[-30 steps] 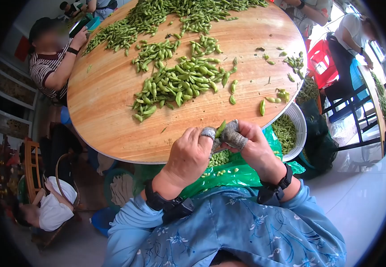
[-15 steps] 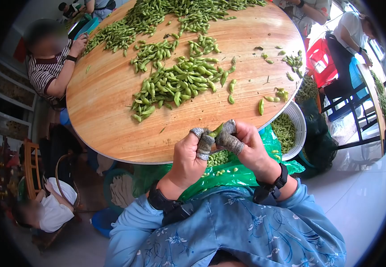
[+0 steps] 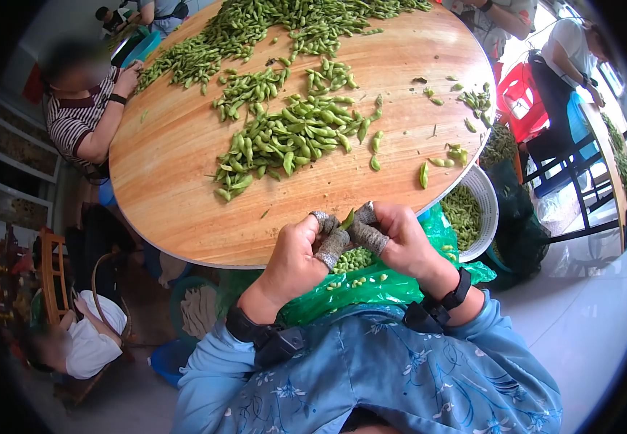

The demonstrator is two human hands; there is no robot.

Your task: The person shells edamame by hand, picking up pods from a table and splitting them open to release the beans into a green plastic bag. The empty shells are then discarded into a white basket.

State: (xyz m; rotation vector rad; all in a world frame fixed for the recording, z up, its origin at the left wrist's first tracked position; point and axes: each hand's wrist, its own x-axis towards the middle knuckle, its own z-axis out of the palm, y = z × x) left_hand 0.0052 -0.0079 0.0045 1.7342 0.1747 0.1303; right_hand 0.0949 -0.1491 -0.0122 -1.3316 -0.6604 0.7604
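A green soybean pod [image 3: 348, 219] is pinched between my two hands, just past the near edge of the round wooden table [image 3: 183, 210]. My left hand [image 3: 295, 253] grips it from the left, and my right hand [image 3: 404, 242] from the right. Grey wrappings cover the thumb and forefinger of both hands and hide part of the pod. Below my fingers lie shelled green beans [image 3: 353, 260] on a green plastic bag [image 3: 313, 307] over my lap. Beyond my hands, a heap of soybean pods [image 3: 291, 137] rests on the tabletop.
A larger pile of pods [image 3: 255, 29] covers the far side. To the right stands a white basket [image 3: 485, 206] with pods in it. A person in a striped shirt [image 3: 82, 119] sits at the left edge; other people are around. A red chair [image 3: 519, 101] is at right.
The pod has turned from slanting rightward to more upright between my fingers. My left hand has shifted slightly left and its thumb has tilted. The heaps on the table look the same.
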